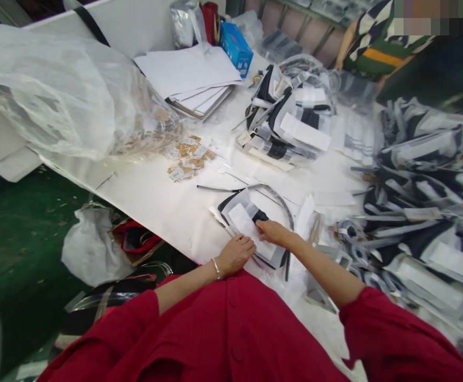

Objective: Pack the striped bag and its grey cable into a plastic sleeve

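In front of me on the white table lies a flat black-and-grey bag (241,212) with white paper and clear film over it. A long strap wrapped in clear film (281,197) curves from its far side. My right hand (273,233) is closed on the black band in the bag's middle, with the fingertips curled down. At the near left edge, my left hand (237,255) presses on the bag with bent fingers held together. What lies under its fingertips is hidden.
Small brown-and-white tags (191,156) lie scattered beyond the bag. A big clear plastic sack (72,101), stacked white sheets (191,71) and a blue box (236,49) are farther back. Wrapped bags (295,116) pile up behind and on the right (422,196). Another person (386,53) stands across the table.
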`<state>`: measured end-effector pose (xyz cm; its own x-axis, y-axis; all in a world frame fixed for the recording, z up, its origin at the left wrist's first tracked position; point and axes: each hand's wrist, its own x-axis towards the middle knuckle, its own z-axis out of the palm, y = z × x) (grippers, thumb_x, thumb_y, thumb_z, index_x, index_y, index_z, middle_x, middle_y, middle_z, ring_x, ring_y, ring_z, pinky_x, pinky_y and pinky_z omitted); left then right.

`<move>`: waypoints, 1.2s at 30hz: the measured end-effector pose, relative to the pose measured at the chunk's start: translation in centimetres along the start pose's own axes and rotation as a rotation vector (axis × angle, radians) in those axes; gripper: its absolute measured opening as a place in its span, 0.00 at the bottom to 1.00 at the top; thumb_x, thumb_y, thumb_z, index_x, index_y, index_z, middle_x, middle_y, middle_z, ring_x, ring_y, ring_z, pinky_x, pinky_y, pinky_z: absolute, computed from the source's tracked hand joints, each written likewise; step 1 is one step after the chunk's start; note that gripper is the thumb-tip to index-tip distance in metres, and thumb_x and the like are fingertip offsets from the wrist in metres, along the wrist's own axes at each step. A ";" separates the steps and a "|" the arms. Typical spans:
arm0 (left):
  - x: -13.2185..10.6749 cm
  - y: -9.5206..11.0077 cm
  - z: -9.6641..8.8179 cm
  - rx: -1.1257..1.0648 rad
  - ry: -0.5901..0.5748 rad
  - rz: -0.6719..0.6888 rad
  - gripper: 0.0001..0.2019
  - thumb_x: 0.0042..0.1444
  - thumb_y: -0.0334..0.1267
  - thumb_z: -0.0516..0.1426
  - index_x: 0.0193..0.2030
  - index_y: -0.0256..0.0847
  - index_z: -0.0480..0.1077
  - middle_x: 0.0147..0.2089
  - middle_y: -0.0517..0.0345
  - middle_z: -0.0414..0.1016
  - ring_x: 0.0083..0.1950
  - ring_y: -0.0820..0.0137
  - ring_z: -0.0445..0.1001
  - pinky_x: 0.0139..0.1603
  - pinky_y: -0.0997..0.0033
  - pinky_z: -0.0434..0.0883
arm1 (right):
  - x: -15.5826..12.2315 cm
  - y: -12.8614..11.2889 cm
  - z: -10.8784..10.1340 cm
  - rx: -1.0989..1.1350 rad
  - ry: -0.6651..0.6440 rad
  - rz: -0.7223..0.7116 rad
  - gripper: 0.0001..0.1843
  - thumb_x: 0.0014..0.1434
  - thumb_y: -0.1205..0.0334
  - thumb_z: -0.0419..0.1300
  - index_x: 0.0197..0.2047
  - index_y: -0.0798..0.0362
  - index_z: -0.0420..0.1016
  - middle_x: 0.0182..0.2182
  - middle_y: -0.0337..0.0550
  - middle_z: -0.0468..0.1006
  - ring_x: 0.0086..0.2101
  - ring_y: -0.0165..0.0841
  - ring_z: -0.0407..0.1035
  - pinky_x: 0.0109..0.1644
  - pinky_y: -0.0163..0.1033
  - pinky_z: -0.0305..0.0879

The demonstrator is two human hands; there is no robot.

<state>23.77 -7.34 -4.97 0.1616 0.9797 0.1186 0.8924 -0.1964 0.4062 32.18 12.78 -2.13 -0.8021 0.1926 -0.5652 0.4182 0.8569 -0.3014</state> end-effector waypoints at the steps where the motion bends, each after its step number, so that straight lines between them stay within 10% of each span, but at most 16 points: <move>1: 0.0 0.0 0.2 -0.002 0.001 -0.005 0.09 0.66 0.29 0.48 0.48 0.37 0.68 0.46 0.49 0.72 0.50 0.63 0.67 0.56 0.60 0.61 | 0.6 0.3 0.2 -0.026 -0.009 -0.002 0.14 0.47 0.66 0.69 0.30 0.49 0.66 0.24 0.35 0.72 0.27 0.32 0.67 0.30 0.34 0.50; 6: 0.1 -0.1 0.7 0.003 0.008 -0.013 0.09 0.66 0.31 0.48 0.48 0.37 0.67 0.45 0.50 0.72 0.50 0.63 0.68 0.56 0.60 0.61 | 0.9 3.3 0.1 -0.148 0.131 -0.111 0.14 0.52 0.52 0.69 0.32 0.49 0.69 0.29 0.42 0.76 0.33 0.39 0.71 0.37 0.39 0.56; 11: -0.1 -0.3 0.5 0.011 0.004 0.002 0.09 0.67 0.31 0.47 0.48 0.37 0.67 0.45 0.50 0.72 0.50 0.63 0.68 0.56 0.60 0.62 | -1.5 5.8 0.0 -0.113 0.549 0.056 0.19 0.58 0.50 0.63 0.48 0.52 0.71 0.45 0.53 0.77 0.47 0.47 0.68 0.51 0.48 0.59; 18: -0.1 -0.2 0.5 0.021 0.002 0.004 0.10 0.66 0.30 0.47 0.49 0.37 0.67 0.46 0.49 0.72 0.51 0.63 0.68 0.55 0.60 0.62 | 1.1 0.8 2.8 0.273 1.031 0.180 0.30 0.67 0.48 0.46 0.66 0.54 0.54 0.60 0.58 0.65 0.60 0.46 0.59 0.63 0.58 0.55; 27: 0.2 -0.2 0.7 0.076 -0.055 -0.001 0.11 0.68 0.32 0.47 0.52 0.37 0.66 0.51 0.49 0.73 0.54 0.65 0.68 0.58 0.61 0.61 | 5.1 -0.9 7.6 0.160 0.956 0.090 0.24 0.67 0.55 0.48 0.64 0.53 0.60 0.58 0.55 0.70 0.59 0.45 0.61 0.67 0.61 0.44; 36: 0.0 -0.7 0.8 0.041 -0.057 0.014 0.13 0.67 0.32 0.48 0.55 0.37 0.66 0.54 0.48 0.73 0.57 0.65 0.67 0.59 0.60 0.62 | 3.2 2.6 4.6 0.362 0.866 0.086 0.21 0.67 0.51 0.47 0.55 0.54 0.69 0.49 0.53 0.76 0.50 0.42 0.68 0.57 0.49 0.62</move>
<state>23.51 -7.15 -5.91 0.1969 0.9778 0.0714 0.9062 -0.2093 0.3674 32.62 13.39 -8.25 -0.7394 0.6612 0.1268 0.4810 0.6507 -0.5876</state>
